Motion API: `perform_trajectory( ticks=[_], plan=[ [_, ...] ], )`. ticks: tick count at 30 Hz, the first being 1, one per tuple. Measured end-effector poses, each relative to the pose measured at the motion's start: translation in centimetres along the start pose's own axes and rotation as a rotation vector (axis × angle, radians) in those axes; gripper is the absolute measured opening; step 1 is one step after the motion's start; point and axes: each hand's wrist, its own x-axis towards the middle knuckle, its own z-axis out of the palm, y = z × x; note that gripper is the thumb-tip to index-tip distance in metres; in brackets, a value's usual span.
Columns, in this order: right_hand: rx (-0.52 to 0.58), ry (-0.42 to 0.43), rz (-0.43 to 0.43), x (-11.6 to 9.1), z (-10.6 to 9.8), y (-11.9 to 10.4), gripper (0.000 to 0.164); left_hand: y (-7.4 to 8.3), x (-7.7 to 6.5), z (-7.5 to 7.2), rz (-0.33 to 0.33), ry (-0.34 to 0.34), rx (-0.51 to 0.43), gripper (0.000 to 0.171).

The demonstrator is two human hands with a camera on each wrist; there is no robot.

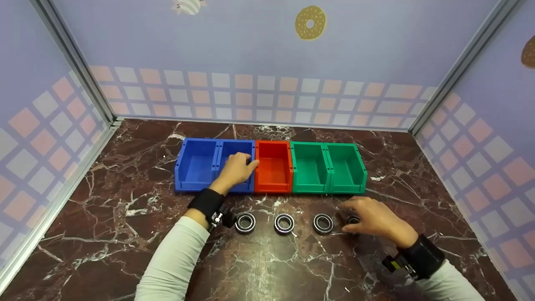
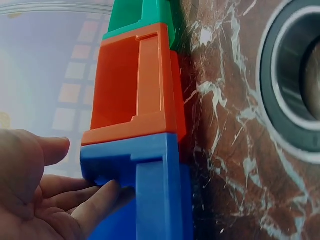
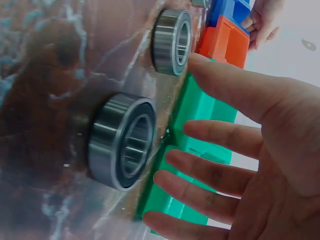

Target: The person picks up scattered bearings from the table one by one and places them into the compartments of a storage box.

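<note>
Clock directions per head view. Right hand (image 1: 374, 216): fingers spread, thumb apart, gripping nothing. Rightmost bearing (image 3: 119, 145) at its 9, between thumb and fingers; contact, can't tell. Continuing to 9, one row: inner-right bearing (image 1: 316, 223), inner-left bearing (image 1: 277, 224), leftmost bearing (image 1: 238, 223).

Left hand (image 1: 237, 169): thumb off the loose fingers, no grip seen; fingers dip into inner blue bin (image 2: 152, 200). Its walls box them in. Outer blue bin (image 1: 196, 167) at 9, red bin (image 1: 273, 169) at 3, then inner green bin (image 1: 310, 169), outer green bin (image 1: 346, 169). Bins abut.

Narrow strip between bearings and bin fronts; wider tabletop (image 1: 104, 234) toward 6. Back wall (image 1: 259, 50) at 12.

Rightmost bearing part-covered in head view. Left fingertips hard to make out; left wrist view crops a bearing at 3.
</note>
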Motion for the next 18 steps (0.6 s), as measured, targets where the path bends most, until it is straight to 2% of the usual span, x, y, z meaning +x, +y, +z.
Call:
perform_trajectory(
  ticks=[5,10,18],
  plan=[
    [-0.007,0.011,-0.030,-0.38,0.49,0.36,0.053,-0.42,0.21,0.37,-0.035,-0.025,-0.030,0.025],
    [0.009,-0.020,-0.027,-0.56,0.75,0.38,0.054,-0.81,0.18,0.46,-0.071,-0.049,-0.075,0.040],
    [0.024,-0.048,0.001,-0.69,1.10,0.39,0.053,-0.93,0.30,0.47,-0.081,-0.069,-0.095,0.042]
  ],
)
